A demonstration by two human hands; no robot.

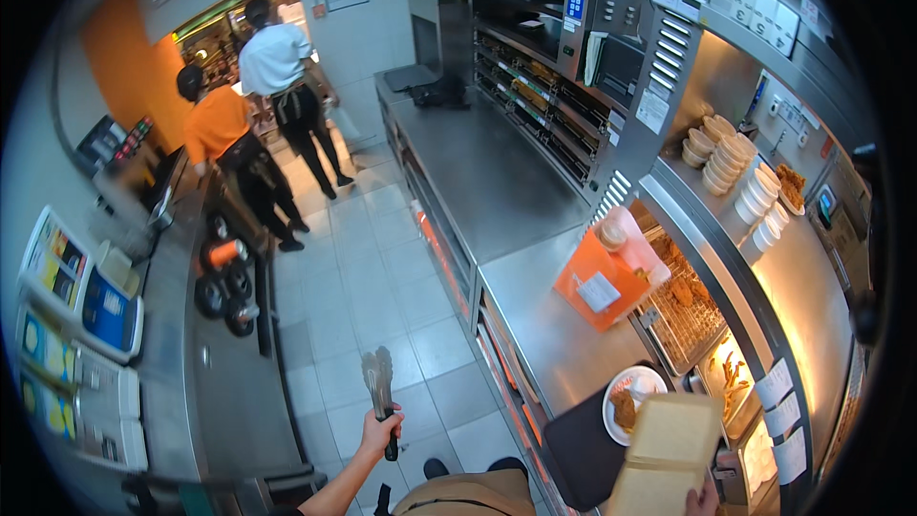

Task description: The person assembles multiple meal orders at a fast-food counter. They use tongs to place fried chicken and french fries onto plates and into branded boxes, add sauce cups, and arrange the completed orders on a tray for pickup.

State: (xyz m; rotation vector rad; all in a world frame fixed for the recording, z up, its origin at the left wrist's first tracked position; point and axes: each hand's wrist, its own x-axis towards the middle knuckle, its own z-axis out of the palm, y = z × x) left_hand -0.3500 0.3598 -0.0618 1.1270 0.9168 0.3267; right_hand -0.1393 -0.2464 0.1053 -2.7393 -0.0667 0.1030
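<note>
Left hand (384, 428) has its fingers wrapped round the tongs (378, 375), scalloped metal with dark grips, above the tiled floor (444, 354); right hand (705, 497) grasps the edge of an unfolded tan carton (671, 432), matte and boxy, beside the dark, smooth tray (576, 449) on the brushed-steel counter (544, 320). Step in hand, I judge: readying the carton for food; the next move seems to call for a level carton, given craggy fried pieces (682, 289) on the wire rack.
</note>
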